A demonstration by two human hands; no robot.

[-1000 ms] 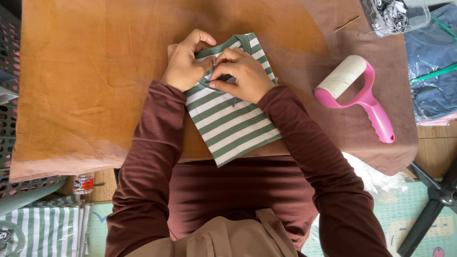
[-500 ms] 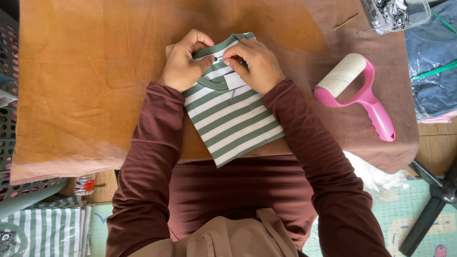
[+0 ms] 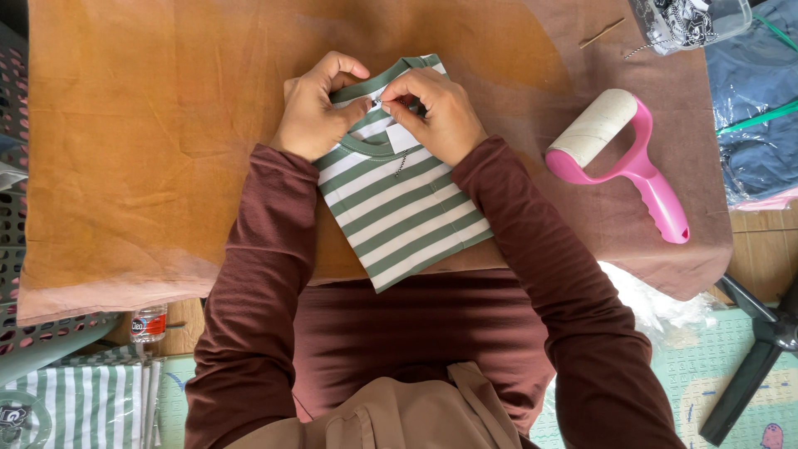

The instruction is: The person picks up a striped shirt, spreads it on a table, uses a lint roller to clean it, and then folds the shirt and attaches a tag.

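Nearest the camera, two dark red sleeves reach forward over the counter (image 3: 125, 166), which is covered with an orange-brown cloth. A folded shirt (image 3: 407, 212) with green and white stripes lies at the near edge, between the forearms, its collar pointing away. The folding looks finished: the shirt is a neat rectangle. What seems left is the work at the collar, where a small tag on a thin string hangs. The left hand (image 3: 314, 112) pinches the green collar, fingers curled narrow around it. The right hand (image 3: 436, 112) pinches something small at the same spot, thumbs almost touching; what it is cannot be told. To the right lies a pink lint roller (image 3: 623, 158), well apart from the shirt. Farther off, a clear bag (image 3: 682, 21) sits at the far corner beside blue packed clothes (image 3: 761, 116).
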